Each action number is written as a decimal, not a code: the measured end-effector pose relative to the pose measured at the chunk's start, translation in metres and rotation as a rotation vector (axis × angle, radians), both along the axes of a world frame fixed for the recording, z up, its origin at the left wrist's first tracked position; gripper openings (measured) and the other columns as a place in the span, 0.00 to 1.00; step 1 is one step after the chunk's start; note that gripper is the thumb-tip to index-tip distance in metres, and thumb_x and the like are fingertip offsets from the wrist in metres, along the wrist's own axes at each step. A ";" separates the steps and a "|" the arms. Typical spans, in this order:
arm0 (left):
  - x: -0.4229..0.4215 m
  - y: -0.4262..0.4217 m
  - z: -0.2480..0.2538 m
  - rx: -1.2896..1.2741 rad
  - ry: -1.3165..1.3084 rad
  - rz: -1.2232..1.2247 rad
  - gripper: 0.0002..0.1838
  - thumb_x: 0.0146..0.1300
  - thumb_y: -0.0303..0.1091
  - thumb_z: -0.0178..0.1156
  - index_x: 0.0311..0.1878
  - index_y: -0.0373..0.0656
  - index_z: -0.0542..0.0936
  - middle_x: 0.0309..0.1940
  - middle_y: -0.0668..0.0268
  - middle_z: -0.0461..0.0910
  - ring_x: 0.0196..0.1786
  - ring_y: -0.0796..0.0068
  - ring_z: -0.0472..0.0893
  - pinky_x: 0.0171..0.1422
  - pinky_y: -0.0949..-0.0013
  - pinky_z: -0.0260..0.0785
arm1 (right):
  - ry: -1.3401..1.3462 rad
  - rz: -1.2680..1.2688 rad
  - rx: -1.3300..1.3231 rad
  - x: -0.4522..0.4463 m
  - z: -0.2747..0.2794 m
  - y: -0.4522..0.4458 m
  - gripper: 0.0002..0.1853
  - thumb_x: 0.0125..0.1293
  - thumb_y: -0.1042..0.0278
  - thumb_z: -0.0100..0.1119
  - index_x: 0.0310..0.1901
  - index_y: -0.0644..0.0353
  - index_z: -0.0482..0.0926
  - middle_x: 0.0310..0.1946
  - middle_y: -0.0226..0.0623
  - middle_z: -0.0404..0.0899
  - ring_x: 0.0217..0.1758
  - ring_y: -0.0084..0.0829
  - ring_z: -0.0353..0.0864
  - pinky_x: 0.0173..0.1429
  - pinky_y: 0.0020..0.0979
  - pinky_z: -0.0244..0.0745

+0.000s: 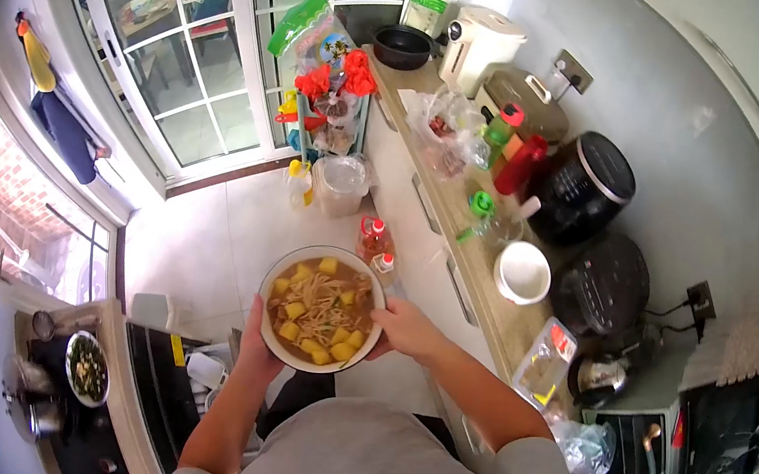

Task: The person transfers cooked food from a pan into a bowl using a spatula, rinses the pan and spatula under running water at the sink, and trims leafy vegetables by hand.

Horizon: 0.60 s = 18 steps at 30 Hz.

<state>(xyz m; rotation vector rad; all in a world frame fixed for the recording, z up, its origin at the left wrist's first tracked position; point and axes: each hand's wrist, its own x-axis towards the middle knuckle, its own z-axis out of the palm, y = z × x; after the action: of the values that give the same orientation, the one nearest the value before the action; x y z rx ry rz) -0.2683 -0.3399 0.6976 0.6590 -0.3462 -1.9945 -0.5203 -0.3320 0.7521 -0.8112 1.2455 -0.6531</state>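
Observation:
A large round bowl [264, 291] is held level in front of my body, between both hands. It is full of brown broth with yellow chunks and pale thin strands of food [322, 305]. My left hand [259, 347] grips the bowl's lower left side, with most of its fingers hidden underneath. On the right side, my right hand [401, 327] is closed on the rim, its thumb at the edge and the other fingers partly out of sight.
Along the right runs a counter [416, 159] with an air fryer [586, 189], a white bowl [522, 273], bottles and a water boiler [482, 51]. Bottles [376, 236] and a bucket [341, 184] stand on the floor. At lower left are a dish of greens [88, 370] and a pot [32, 396]. Glass doors [169, 39] lie ahead.

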 end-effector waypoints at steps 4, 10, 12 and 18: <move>-0.006 -0.112 -0.007 -0.009 -0.019 0.025 0.25 0.78 0.51 0.46 0.68 0.44 0.63 0.65 0.57 0.70 0.67 0.60 0.73 0.70 0.55 0.69 | 0.019 -0.062 0.007 -0.004 0.013 -0.092 0.17 0.72 0.68 0.46 0.57 0.69 0.72 0.46 0.48 0.81 0.40 0.42 0.88 0.40 0.41 0.89; -0.036 -0.269 -0.008 -0.021 -0.128 0.023 0.23 0.77 0.49 0.50 0.64 0.45 0.62 0.64 0.59 0.69 0.66 0.62 0.73 0.68 0.57 0.70 | -0.051 -0.140 -0.005 -0.042 -0.009 -0.237 0.16 0.71 0.68 0.48 0.55 0.69 0.70 0.47 0.50 0.81 0.43 0.46 0.87 0.43 0.47 0.88; -0.050 -0.322 -0.017 -0.082 -0.123 0.013 0.24 0.77 0.49 0.50 0.65 0.45 0.61 0.65 0.59 0.69 0.67 0.64 0.72 0.69 0.58 0.70 | -0.061 -0.128 0.004 -0.066 -0.038 -0.292 0.17 0.71 0.68 0.48 0.55 0.70 0.70 0.50 0.52 0.79 0.46 0.49 0.86 0.45 0.51 0.87; -0.107 -0.468 -0.042 -0.121 -0.044 -0.004 0.25 0.78 0.50 0.47 0.67 0.44 0.62 0.64 0.60 0.71 0.67 0.63 0.73 0.71 0.58 0.69 | -0.136 -0.215 0.045 -0.112 -0.033 -0.436 0.20 0.71 0.67 0.52 0.58 0.71 0.69 0.56 0.55 0.75 0.49 0.54 0.84 0.46 0.54 0.87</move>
<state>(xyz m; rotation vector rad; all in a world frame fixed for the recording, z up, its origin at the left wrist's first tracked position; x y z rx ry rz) -0.3755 -0.8082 0.6551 0.6262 -0.4916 -1.9484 -0.6318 -0.7685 0.7192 -0.5902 1.2279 -0.8365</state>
